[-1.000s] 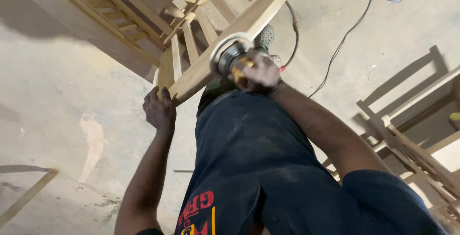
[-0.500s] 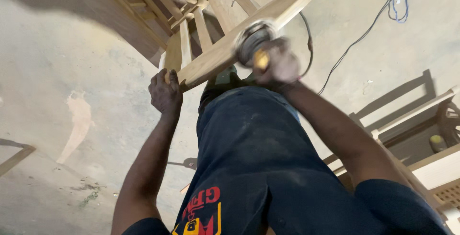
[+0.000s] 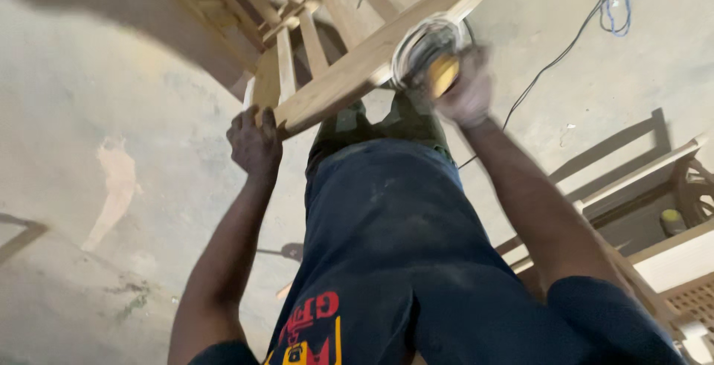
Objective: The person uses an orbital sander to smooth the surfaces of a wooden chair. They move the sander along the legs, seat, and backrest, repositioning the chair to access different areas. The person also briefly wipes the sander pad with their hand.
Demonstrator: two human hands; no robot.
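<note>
Left hand (image 3: pixel 255 144): arm extended, grip clenched around the lower end of the wooden frame rail (image 3: pixel 357 75), fingers wrapped over its edge. Right hand (image 3: pixel 467 90): arm extended, blurred, grip clenched on the body of the power sander (image 3: pixel 424 56), whose round disc lay against the rail just beyond the grip. Past both grips the rail ran up and away to the frame's slats (image 3: pixel 297 52). Bare concrete floor (image 3: pixel 89 112) lay open outside the left grip; a cable (image 3: pixel 565 52) trailed beyond the right grip, with more wooden furniture (image 3: pixel 639 179) farther out.
</note>
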